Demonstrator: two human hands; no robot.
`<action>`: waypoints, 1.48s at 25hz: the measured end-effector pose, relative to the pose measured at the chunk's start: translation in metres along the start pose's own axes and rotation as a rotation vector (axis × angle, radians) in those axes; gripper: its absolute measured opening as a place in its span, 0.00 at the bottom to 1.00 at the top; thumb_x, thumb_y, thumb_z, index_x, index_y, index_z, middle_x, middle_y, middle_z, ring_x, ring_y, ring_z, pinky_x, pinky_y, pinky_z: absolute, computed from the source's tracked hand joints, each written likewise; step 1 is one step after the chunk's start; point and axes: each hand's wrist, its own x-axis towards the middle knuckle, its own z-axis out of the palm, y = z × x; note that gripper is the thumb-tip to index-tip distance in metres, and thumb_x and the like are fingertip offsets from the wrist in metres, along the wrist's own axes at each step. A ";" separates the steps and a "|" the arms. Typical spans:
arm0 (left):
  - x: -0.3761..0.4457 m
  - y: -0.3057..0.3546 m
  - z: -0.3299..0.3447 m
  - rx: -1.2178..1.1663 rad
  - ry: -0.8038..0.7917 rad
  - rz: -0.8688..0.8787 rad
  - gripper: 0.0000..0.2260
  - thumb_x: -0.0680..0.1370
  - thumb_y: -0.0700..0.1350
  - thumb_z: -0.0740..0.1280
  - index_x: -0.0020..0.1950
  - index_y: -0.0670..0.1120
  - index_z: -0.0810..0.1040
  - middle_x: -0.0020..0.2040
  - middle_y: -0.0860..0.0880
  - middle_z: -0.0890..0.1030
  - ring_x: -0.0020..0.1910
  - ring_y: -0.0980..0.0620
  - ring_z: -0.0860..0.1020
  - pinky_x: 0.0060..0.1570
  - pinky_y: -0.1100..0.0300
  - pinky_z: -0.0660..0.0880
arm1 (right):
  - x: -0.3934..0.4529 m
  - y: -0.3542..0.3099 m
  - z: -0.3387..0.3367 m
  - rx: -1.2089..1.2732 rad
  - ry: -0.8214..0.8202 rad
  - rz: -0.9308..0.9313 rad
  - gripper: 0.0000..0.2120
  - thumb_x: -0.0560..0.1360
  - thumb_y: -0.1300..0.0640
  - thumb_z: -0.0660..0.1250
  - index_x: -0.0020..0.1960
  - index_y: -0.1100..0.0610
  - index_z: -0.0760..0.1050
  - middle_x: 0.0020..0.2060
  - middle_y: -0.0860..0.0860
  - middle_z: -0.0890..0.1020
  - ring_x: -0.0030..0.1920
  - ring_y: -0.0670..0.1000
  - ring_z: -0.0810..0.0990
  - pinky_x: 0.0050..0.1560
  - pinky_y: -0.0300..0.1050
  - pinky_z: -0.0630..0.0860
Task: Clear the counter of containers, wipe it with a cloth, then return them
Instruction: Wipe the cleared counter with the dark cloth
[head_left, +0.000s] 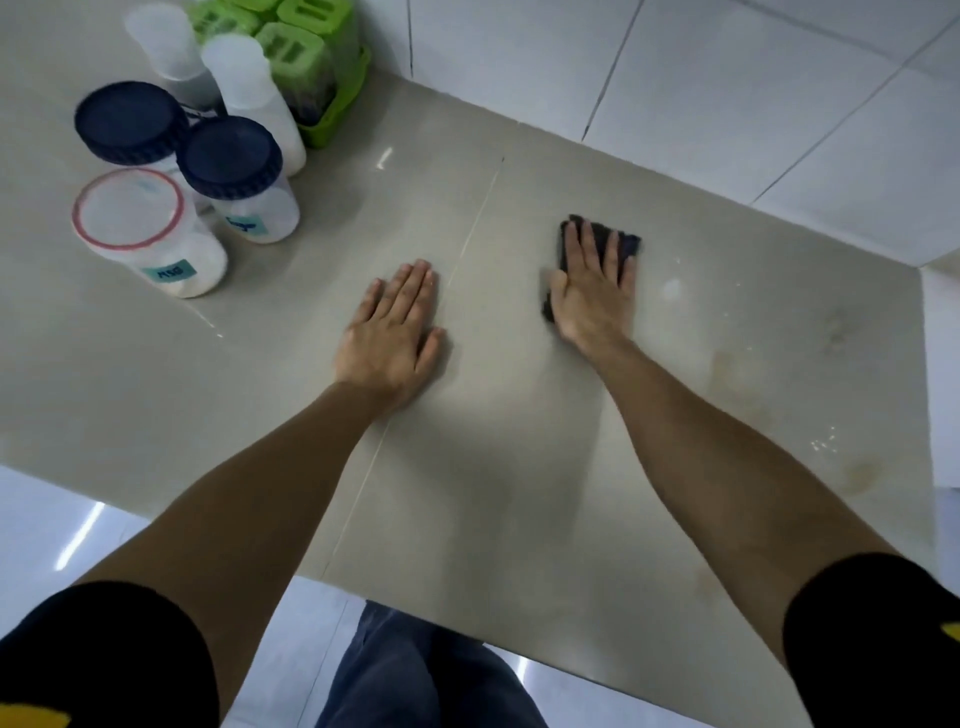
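My right hand (592, 286) lies flat with fingers spread on a dark cloth (626, 244), pressing it onto the beige counter (519, 441). My left hand (395, 332) rests palm down on the bare counter to the left, holding nothing. At the back left stand several containers: a jar with a red-rimmed clear lid (150, 234) holding white powder, two jars with dark blue lids (234, 176) (130, 122), and two frosted white bottles (249, 88) (166, 47).
A green rack of green-lidded jars (306, 62) stands against the white tiled wall (675, 78). Brownish stains and water drops (826, 441) mark the counter's right side. The counter's front edge runs above a shiny white floor (62, 535).
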 end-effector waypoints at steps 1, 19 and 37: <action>0.001 -0.001 -0.001 -0.001 -0.001 0.001 0.29 0.80 0.56 0.45 0.79 0.45 0.47 0.80 0.47 0.49 0.78 0.53 0.46 0.77 0.51 0.45 | 0.000 -0.025 0.003 -0.008 -0.009 -0.060 0.30 0.80 0.47 0.47 0.79 0.50 0.44 0.79 0.47 0.49 0.79 0.56 0.45 0.77 0.58 0.42; 0.048 -0.061 -0.011 0.040 -0.015 0.052 0.28 0.81 0.57 0.40 0.79 0.46 0.43 0.80 0.49 0.45 0.78 0.54 0.42 0.77 0.54 0.42 | 0.029 0.092 -0.014 0.064 0.078 0.368 0.27 0.81 0.50 0.46 0.79 0.52 0.45 0.79 0.50 0.49 0.79 0.57 0.44 0.77 0.59 0.42; 0.049 -0.062 -0.014 0.017 -0.020 0.066 0.28 0.81 0.56 0.40 0.79 0.45 0.43 0.80 0.48 0.45 0.78 0.54 0.42 0.77 0.53 0.44 | -0.034 -0.044 0.013 -0.077 -0.034 -0.349 0.32 0.75 0.46 0.46 0.78 0.45 0.47 0.79 0.44 0.51 0.79 0.51 0.47 0.77 0.55 0.46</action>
